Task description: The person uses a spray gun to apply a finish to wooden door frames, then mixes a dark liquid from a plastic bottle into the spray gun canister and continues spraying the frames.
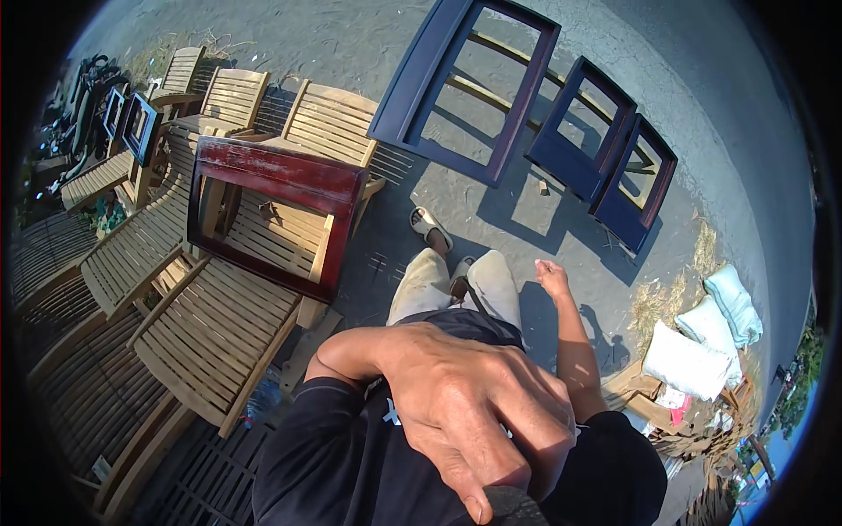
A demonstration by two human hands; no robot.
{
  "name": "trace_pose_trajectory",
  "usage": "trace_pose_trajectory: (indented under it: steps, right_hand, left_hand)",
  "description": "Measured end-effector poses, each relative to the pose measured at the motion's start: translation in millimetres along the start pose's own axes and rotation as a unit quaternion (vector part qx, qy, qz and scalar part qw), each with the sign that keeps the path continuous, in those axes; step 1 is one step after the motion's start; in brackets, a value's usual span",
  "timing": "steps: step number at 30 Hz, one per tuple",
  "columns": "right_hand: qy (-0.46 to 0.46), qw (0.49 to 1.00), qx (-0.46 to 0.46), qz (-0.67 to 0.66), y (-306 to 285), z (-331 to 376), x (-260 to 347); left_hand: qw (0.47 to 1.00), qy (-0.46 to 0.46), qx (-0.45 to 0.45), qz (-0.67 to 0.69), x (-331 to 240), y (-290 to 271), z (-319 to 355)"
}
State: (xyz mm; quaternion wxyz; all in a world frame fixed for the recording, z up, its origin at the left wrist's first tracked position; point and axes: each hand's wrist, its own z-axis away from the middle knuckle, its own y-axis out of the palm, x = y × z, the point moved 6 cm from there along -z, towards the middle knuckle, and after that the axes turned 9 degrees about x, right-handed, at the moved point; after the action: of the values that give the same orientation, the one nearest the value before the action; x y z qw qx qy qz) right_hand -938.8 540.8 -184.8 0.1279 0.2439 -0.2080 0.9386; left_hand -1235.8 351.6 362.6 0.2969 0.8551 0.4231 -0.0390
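My left hand (pixel 478 394) is raised large and close, back of the hand up, with the fingers curled. A finger meets a dark object (pixel 516 507) at the lower edge, too cut off to name. My right hand (pixel 553 279) hangs out to the right over the ground, fingers folded in; whatever they may hold is hidden. Nearest on my left, a glossy dark red frame panel (pixel 272 164) with a rectangular opening lies across slatted wooden chairs (pixel 215 329). Ahead on the right stands a large dark frame panel (pixel 427 83), with two smaller dark frames (pixel 570 167) (pixel 627 223) beside it.
More slatted chairs (pixel 329 118) stand behind the red panel, and two small dark frames (pixel 140 130) lean at the far left. Wooden rails (pixel 478 90) pass behind the large frame. White sacks (pixel 688 355) and cardboard scraps lie at the right. My sandalled foot (pixel 430 226) is on grey pavement.
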Motion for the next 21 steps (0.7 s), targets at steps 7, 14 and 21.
trace_pose_trajectory:
  steps: [7,14,21]
  right_hand:
    - [-0.073,0.972,-0.032,-0.221,-65.4,-96.0,197.7]
    - [-0.138,0.975,-0.134,-0.108,-118.2,-302.3,343.8]
    - [0.022,0.978,-0.199,-0.064,-127.8,-455.2,363.5]
  left_hand:
    - [0.905,-0.353,-0.084,-0.223,30.6,-206.9,39.0]
    - [0.587,-0.499,-0.401,-0.496,2.8,-549.2,256.4]
    - [0.391,-0.596,-0.444,-0.542,-7.5,-734.6,403.6]
